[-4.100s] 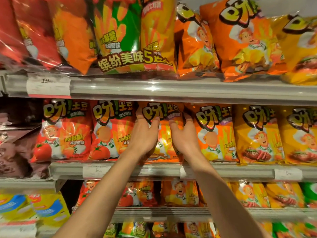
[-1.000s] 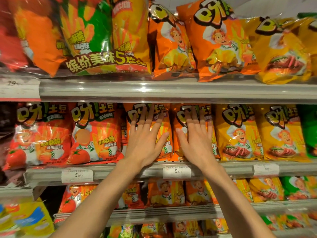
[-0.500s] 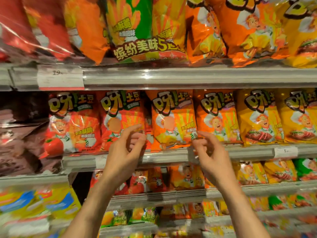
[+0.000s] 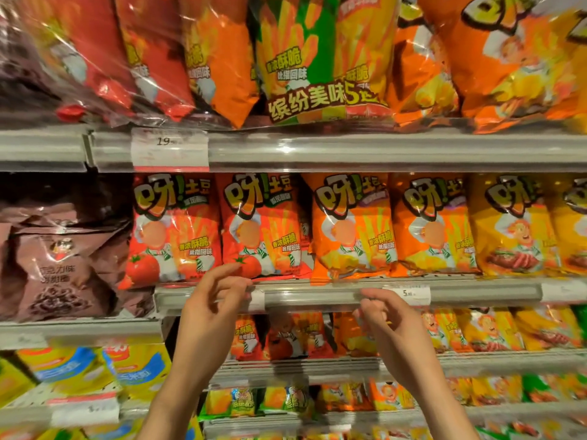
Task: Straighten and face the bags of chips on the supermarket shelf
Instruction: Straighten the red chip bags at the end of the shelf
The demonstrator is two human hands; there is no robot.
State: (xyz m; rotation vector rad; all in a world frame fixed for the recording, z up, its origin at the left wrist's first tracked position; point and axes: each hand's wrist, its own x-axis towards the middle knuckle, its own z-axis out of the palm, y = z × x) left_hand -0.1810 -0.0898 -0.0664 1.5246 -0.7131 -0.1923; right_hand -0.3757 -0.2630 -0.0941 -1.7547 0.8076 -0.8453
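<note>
Chip bags (image 4: 352,227): upright, fronts out. My left hand (image 4: 212,300) and right hand (image 4: 390,325) hang loosely curled, empty; I'd nudge bases flush.

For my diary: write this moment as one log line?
left hand: empty | right hand: empty | orange crinkly chip bag: upright, facing out

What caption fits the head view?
Both hands, left and right, hover empty below the faced chip bags.

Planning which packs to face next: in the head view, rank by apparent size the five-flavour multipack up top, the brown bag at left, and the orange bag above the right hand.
1. Multipack
2. Brown bag
3. Orange bag

Multipack sits closest, so its lead is unsure.
</note>
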